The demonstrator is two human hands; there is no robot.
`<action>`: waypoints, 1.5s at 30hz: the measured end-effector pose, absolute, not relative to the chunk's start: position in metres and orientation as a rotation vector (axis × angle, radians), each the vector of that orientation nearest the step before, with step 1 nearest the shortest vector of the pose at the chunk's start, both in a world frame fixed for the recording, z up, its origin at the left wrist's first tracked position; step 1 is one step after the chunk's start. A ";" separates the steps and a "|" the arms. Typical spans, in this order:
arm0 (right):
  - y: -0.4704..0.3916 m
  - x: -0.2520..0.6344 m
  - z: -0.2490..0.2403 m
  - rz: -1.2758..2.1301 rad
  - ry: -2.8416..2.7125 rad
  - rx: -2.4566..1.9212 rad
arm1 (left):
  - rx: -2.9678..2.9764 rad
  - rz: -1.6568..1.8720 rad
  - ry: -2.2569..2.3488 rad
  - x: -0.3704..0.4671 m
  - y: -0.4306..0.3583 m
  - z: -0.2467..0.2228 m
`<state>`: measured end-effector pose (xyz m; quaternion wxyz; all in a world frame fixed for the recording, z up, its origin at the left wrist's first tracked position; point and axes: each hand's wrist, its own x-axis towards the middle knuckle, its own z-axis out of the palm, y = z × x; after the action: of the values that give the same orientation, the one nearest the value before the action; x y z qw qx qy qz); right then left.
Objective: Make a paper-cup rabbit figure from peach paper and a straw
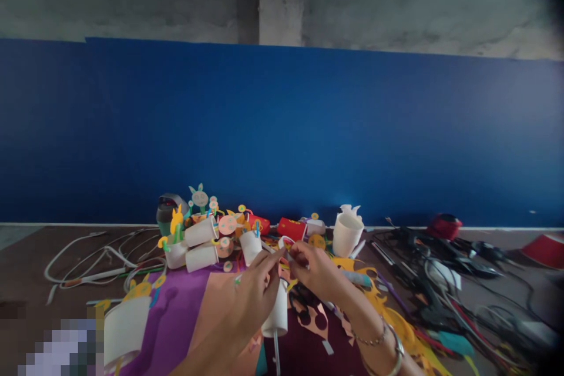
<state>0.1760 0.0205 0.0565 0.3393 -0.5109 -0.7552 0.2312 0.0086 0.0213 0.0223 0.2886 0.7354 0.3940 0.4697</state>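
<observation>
Paper cup point(277, 314) beneath pinching fingers point(282, 254)

Dim, soft blur; dark right corners

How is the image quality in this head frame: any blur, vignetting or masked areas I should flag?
Head view: soft overall, with the left hand and right hand slightly blurred; dark vignetting in the upper right corner; a pixelated patch masks the lower left corner; the blue wall panel is evenly lit, brighter low centre-right; no harsh glare.
</observation>
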 end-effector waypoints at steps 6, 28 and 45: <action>0.016 0.172 0.060 0.613 -1.973 -1.234 | 1.676 1.302 1.047 0.010 0.026 0.025; 0.014 0.155 0.054 0.378 -1.956 -1.256 | 1.945 1.362 1.165 0.006 0.027 0.025; 0.006 0.142 0.058 0.458 -1.721 -1.236 | 2.023 1.429 1.081 0.006 0.023 0.024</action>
<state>0.1417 0.0062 0.0582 0.4678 -0.5040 -0.7015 0.1869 0.0061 0.0229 0.0235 0.2180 0.7306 0.3905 0.5160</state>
